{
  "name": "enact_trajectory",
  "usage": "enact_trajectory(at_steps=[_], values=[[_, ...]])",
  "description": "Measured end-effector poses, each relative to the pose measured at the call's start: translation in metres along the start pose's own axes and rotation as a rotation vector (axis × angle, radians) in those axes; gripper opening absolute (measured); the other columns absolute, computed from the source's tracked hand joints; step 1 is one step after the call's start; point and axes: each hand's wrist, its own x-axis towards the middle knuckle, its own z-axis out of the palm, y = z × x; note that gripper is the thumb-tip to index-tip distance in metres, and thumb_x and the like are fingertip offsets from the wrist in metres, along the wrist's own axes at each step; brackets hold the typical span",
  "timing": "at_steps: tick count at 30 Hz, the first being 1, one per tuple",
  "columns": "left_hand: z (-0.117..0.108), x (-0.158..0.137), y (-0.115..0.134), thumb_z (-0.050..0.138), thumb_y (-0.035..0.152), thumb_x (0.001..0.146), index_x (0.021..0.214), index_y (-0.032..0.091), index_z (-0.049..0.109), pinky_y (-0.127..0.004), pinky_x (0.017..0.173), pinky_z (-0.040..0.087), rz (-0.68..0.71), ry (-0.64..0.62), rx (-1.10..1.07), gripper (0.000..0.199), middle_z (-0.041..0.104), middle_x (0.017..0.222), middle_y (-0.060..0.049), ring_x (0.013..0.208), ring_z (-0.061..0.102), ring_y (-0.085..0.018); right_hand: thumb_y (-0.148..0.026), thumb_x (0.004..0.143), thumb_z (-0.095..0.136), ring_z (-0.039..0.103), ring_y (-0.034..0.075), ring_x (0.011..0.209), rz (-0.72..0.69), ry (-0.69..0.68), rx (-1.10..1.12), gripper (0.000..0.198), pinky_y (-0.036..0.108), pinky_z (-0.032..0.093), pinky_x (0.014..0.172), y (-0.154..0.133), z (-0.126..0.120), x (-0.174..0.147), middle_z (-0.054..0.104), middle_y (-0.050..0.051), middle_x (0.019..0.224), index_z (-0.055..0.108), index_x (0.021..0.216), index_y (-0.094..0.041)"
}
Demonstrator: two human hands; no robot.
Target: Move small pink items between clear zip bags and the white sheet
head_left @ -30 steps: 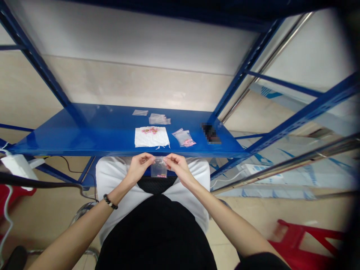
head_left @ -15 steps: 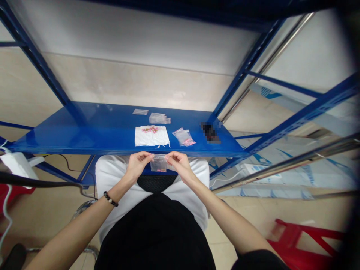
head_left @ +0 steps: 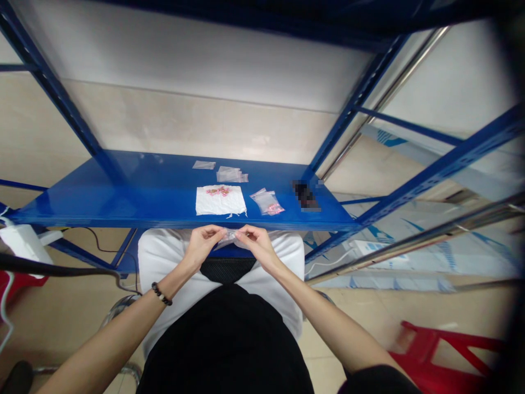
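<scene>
Over my lap, just in front of the shelf's edge, my left hand (head_left: 207,239) and my right hand (head_left: 253,239) pinch a small clear zip bag (head_left: 230,235) between thumbs and fingers. The bag looks tilted and bunched, and its contents do not show. On the shelf beyond lies a white drawstring pouch (head_left: 219,207) with pink and gold pieces (head_left: 217,191) on top. To its right are clear zip bags (head_left: 262,200) overlapping, with pink beads inside.
Flat clear bags (head_left: 230,174) and another clear bag (head_left: 204,164) lie farther back on the blue shelf (head_left: 135,186). A blurred dark object (head_left: 305,195) is at the right. Blue uprights stand both sides; a red stool (head_left: 435,355) is low right.
Both hands have drawn slightly closer together. The bag, which hung flat with pink beads visible at its bottom, is now tilted and crumpled between the fingers.
</scene>
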Motion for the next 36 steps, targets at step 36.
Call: enact_trajectory(at_steps=[36], values=[[0.000,-0.006,0.017,0.074,0.038,0.079,0.074,0.014,0.076,-0.032,0.079,0.050,0.039,-0.094,0.022,0.025,0.075,0.079,-0.009,0.079,0.067,-0.021,-0.044,0.077,0.074,0.046,0.013,0.065,-0.030,-0.048,-0.069,0.026,0.027,0.033,0.059,-0.019,-0.013,0.004,0.060,0.002,0.073,0.075,0.071,-0.019]])
